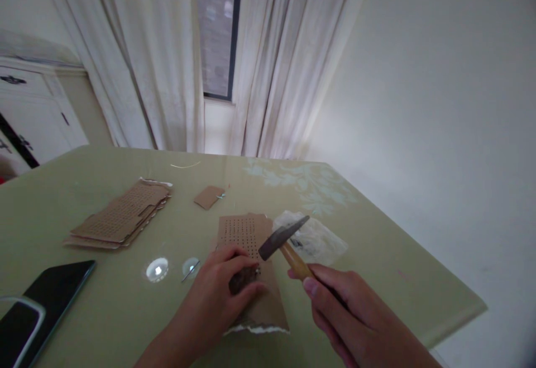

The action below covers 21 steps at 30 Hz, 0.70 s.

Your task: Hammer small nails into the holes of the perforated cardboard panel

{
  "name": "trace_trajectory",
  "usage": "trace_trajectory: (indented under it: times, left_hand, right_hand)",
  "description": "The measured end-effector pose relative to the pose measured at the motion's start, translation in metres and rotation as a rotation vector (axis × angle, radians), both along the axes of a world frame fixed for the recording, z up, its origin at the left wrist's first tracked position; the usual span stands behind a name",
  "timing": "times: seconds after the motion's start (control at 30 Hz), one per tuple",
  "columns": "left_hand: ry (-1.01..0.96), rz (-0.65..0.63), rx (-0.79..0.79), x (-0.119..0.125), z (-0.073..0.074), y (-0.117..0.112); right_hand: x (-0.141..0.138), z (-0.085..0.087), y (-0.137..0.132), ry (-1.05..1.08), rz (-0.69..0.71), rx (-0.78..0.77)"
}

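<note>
A brown cardboard piece point(272, 306) with rows of small punched holes lies on the table, its near edge torn. My left hand point(221, 287) rests on it, thumb and fingers curled towards each other. Something small and shiny shows at those fingertips, too small to name. My right hand point(343, 306) is closed round the wooden handle of a hammer point(278, 240). The hammer's metal head is raised just above the cardboard, apart from my left fingers. A clear plastic bag point(324, 242) lies crumpled beyond the hammer.
A stack of punched cardboard sheets point(125, 211) lies at the left of the table point(397, 278). A small cardboard square point(207, 197) with thin metal bits lies farther back. A thin metal pin point(190, 271) and a dark tablet point(54, 295) with a white cable point(41, 313) are nearer.
</note>
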State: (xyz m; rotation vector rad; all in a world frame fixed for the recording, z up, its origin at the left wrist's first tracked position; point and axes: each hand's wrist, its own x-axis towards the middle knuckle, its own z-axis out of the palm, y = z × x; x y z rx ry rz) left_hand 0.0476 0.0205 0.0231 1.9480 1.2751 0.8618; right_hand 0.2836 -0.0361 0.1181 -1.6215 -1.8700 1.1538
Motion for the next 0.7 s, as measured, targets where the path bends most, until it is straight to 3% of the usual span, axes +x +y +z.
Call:
trace_trajectory:
  times: [0.27, 0.47, 0.6, 0.7]
  left_hand:
    - [0.038, -0.022, -0.017, 0.0, 0.003, -0.002]
    - [0.017, -0.017, -0.02, 0.003, -0.001, -0.004]
    - [-0.101, 0.05, 0.02, -0.004, -0.001, -0.002]
    - [-0.103, 0.267, 0.072, -0.031, -0.002, 0.011]
  right_hand:
    - [-0.001, -0.017, -0.002, -0.187, 0.03, 0.168]
    - [-0.001, -0.017, -0.001, -0.193, 0.064, 0.163]
    - [0.004, -0.019, 0.016, 0.04, 0.006, -0.017]
    - [0.009, -0.03, 0.05, 0.387, -0.065, -0.12]
